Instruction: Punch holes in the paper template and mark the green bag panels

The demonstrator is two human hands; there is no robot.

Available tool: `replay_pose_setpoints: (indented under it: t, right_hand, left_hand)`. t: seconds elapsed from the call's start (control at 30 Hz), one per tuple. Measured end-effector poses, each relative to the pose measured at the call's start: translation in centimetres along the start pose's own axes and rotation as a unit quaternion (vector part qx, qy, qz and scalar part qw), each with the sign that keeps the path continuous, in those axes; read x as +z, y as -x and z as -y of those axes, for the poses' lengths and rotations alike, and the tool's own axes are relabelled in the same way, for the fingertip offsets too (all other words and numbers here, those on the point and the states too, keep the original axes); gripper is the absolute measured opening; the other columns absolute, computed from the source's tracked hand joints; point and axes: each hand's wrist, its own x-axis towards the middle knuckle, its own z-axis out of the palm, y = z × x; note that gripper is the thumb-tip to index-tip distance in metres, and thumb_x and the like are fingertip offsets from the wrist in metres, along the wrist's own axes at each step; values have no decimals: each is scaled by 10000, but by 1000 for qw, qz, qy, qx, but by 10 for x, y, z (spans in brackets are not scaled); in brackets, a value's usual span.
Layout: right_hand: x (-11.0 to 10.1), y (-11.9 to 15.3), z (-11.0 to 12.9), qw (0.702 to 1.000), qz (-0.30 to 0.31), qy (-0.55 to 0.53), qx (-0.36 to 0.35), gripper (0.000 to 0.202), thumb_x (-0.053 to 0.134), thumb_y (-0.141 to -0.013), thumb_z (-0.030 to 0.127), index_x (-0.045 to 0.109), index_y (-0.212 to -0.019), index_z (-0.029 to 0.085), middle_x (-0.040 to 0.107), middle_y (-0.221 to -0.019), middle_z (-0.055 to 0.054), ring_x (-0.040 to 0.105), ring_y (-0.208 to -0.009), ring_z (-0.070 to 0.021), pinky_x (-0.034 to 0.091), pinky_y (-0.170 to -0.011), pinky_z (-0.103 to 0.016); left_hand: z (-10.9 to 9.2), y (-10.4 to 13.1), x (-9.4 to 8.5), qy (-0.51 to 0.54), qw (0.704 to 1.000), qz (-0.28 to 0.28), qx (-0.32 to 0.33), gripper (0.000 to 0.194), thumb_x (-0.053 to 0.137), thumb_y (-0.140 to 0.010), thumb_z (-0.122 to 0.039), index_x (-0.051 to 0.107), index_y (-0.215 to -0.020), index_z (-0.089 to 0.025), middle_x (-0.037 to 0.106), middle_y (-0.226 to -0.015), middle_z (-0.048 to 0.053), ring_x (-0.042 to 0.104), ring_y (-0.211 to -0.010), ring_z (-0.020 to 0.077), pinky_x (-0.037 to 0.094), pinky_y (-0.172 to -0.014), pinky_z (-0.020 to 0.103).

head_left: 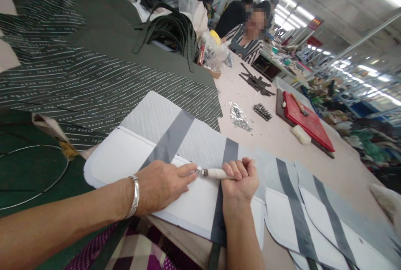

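A white and grey bag panel [119,159] with two dark grey straps [171,138] lies at the table's front edge. My right hand [239,178] is closed around the pale handle of an awl [216,173], whose metal end points left over the panel's middle seam. My left hand [163,186], a silver bangle on its wrist, rests on the panel with its fingers stretched toward that metal end. The fingertips meet the awl's metal part, and its tip is hidden among them. I cannot tell whether the tip has gone into the panel.
Similar panels [288,215] overlap at the right. Dark printed fabric [103,69] covers the left, with bundled straps [171,32] on it. Small metal pieces [239,117], black strips [255,80] and a red board [307,119] with a hammer [300,104] lie farther back. A person in stripes [247,49] sits across.
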Motion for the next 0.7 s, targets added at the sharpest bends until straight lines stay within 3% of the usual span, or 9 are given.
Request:
replay_pose_setpoints:
  t: [0.17,0.4,0.57,0.7]
  right_hand:
    - [-9,-3,-1,999,-9,-30,21,234,622,-825,311,528,-650,188,224,-407,140,180,-339,-46,278,-396,-166]
    - [-3,-2,-6,998,-20,-56,35,213,583,-860,285,559,-677,179,210,-423,137,169,-342,-49,279,-387,-154]
    - [0,-1,-7,1000,-19,-18,14,255,551,-875,285,551,-643,180,126,-478,129,89,-375,-60,259,-373,-152]
    - [15,7,-7,1000,7,17,-20,272,517,-903,312,560,-661,196,113,-487,125,46,-388,-67,238,-353,-155]
  left_hand:
    - [-1,-2,3,-18,1000,3,7,371,460,-932,-223,540,-1294,-211,523,-1405,-12,668,-740,162,548,-557,345]
    - [2,-3,1,2,1000,3,12,373,455,-914,-188,552,-1273,-216,570,-1353,-13,657,-702,143,507,-526,335]
    - [4,-3,1,18,1000,-4,13,393,486,-884,-179,554,-1269,-216,572,-1353,-15,664,-716,150,497,-510,331]
    - [4,-2,3,37,999,-15,11,366,472,-891,-183,575,-1240,-210,577,-1348,17,672,-758,148,489,-526,299]
